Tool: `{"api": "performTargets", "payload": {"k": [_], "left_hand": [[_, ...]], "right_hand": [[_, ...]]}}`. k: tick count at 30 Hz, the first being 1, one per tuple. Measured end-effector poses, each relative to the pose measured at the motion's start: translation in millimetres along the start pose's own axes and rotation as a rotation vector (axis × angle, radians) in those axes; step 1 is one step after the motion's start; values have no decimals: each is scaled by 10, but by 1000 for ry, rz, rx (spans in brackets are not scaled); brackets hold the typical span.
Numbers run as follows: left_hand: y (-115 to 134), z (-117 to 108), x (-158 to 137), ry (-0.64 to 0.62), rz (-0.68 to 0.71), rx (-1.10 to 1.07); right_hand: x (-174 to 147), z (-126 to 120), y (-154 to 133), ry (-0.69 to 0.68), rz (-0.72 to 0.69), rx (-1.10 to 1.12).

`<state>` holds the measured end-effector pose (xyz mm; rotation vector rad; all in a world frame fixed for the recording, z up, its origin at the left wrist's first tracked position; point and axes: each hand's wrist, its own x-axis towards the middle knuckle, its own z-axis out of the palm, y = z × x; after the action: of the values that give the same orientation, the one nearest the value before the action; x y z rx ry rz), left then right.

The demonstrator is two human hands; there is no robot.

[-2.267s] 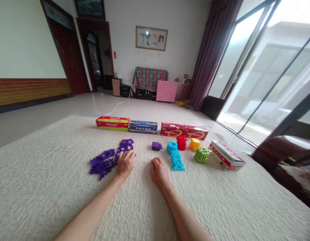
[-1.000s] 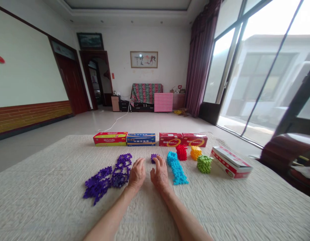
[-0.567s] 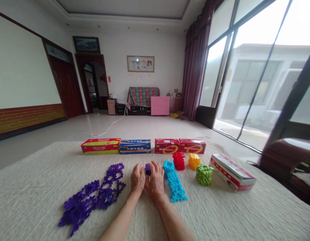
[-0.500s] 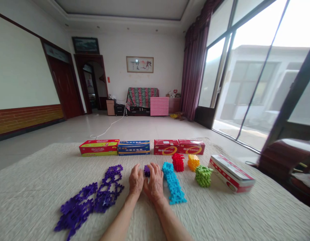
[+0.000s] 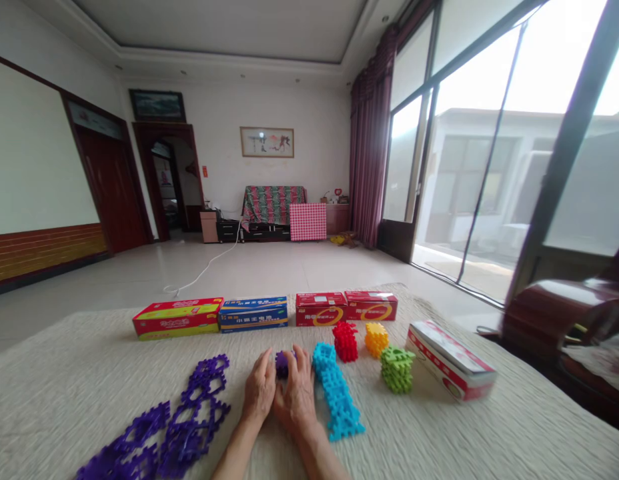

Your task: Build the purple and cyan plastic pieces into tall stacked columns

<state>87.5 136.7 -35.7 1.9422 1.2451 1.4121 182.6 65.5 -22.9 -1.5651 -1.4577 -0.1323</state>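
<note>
Where left hand lay on flat purple plastic pieces before, both hands now cup small purple plastic cube, left of blue plastic strip; right hand touches too. Grip just started.

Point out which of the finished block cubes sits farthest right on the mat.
The green cube, beside the tilted red-and-white box; the red cube and yellow cube stand farther left.

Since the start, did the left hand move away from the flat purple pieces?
Yes. The left hand left the flat purple pieces and slid right across the cloth to the small purple cube, where it now meets the right hand.
</note>
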Motion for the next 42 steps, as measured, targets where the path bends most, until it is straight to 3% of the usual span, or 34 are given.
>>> {"api": "performTargets", "payload": {"k": [6, 18, 35, 42], "left_hand": [[-32, 12, 14, -32, 32, -20], [36, -21, 24, -87, 59, 43], [22, -24, 46, -109, 85, 118], [0, 3, 21, -1, 102, 161]], "right_hand": [[-11, 101, 69, 20, -22, 67], [14, 38, 38, -25, -17, 187], [-29, 200, 136, 44, -18, 158], [-37, 182, 133, 46, -9, 65]]}}
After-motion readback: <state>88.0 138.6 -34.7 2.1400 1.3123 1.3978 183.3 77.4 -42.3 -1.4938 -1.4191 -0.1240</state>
